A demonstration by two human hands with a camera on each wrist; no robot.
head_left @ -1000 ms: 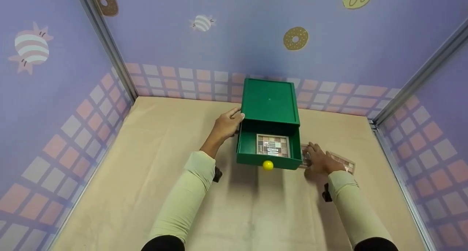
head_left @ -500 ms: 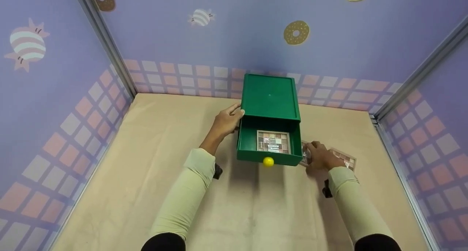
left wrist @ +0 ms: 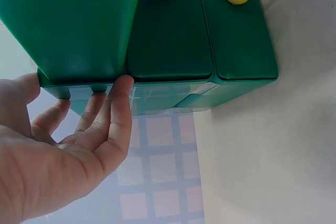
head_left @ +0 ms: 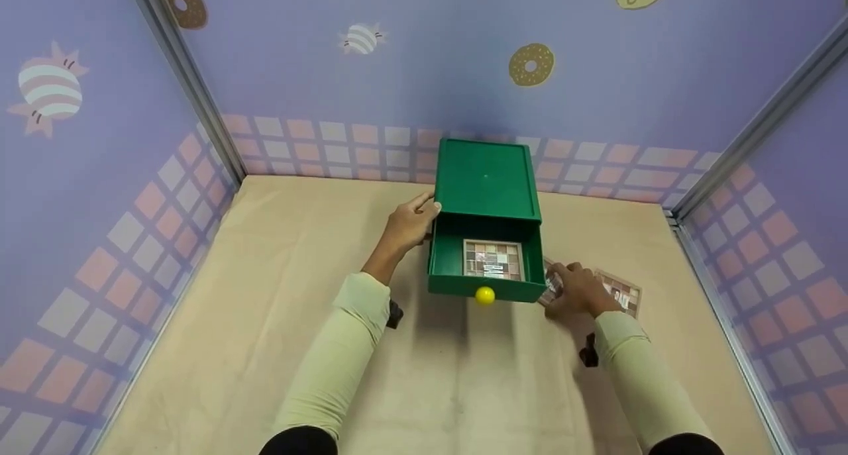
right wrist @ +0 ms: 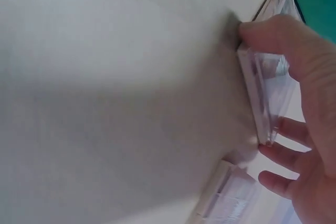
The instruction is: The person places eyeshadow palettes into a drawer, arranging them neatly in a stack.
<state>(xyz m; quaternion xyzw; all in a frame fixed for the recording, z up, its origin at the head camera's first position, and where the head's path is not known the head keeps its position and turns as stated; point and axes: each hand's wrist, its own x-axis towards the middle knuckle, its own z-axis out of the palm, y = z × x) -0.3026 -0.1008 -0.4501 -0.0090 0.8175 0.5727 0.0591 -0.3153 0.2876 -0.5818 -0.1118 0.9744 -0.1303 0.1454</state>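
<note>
Palette point(right wrist: 273, 80) pinched within right grip point(head_left: 578, 291) (just beside green drawer point(head_left: 457, 285)); left grip point(head_left: 407, 225) apart, touching cabinet point(head_left: 487, 183) side.

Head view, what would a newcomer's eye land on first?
Probably the green cabinet near the middle, its top drawer pulled out, with a bright yellow knob in front and a gridded palette inside. Next, the hands: the left hand touches the cabinet's side, while the right hand grips a second palette beside it. A third palette lies farther right.
</note>
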